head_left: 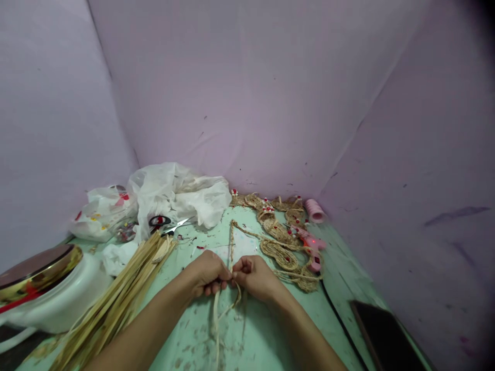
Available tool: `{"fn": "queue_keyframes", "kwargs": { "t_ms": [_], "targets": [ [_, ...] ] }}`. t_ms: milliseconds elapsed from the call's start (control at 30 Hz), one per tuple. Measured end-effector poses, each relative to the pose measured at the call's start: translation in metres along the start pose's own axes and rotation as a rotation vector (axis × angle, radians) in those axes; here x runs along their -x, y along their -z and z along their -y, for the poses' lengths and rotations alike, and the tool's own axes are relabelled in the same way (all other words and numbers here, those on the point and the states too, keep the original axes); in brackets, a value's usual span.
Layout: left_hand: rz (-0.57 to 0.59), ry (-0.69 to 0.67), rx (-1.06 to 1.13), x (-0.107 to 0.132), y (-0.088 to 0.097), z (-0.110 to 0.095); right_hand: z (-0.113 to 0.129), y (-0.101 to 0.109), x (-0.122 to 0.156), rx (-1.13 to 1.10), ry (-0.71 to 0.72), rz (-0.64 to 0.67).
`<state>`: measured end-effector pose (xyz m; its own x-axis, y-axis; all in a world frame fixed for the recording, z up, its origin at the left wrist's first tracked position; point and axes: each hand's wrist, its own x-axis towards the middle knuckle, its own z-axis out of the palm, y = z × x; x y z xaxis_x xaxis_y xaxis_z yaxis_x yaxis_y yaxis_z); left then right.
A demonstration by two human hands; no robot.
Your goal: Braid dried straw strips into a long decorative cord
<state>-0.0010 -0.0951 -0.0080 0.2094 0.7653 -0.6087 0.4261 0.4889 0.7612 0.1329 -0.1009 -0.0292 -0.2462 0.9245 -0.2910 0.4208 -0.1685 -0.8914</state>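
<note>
My left hand (210,273) and my right hand (253,275) meet over the middle of the green table, fingers pinched close together. Between them they grip the lower end of a thin braid (232,242) of straw-coloured fibre. From the pinch, loose pale strands (216,319) hang down toward me, one curling below my right fingers. Beyond my hands the braid runs away from me, bends at the top and leads right to coiled braided pieces (284,255). My fingertips partly hide where the strands cross.
Dry fibre strips (116,299) lie at left beside a white container (77,293). Scissors (178,226) rest by a white plastic bag (178,193). At right are a pink glue gun (311,242) with a black cord, a pink thread spool (314,211) and a dark phone-like slab (386,335).
</note>
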Motion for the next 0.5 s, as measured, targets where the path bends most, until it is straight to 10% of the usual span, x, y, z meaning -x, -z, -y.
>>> {"fn": "queue_keyframes", "kwargs": {
  "t_ms": [200,500],
  "targets": [
    [-0.16,-0.036,-0.029,0.002,-0.01,-0.003,0.013,0.0,0.015,0.575,0.065,-0.255],
    [-0.141,0.006,0.117,0.005,-0.012,0.003,0.021,-0.016,0.033,0.495,0.038,-0.313]
  ]
}}
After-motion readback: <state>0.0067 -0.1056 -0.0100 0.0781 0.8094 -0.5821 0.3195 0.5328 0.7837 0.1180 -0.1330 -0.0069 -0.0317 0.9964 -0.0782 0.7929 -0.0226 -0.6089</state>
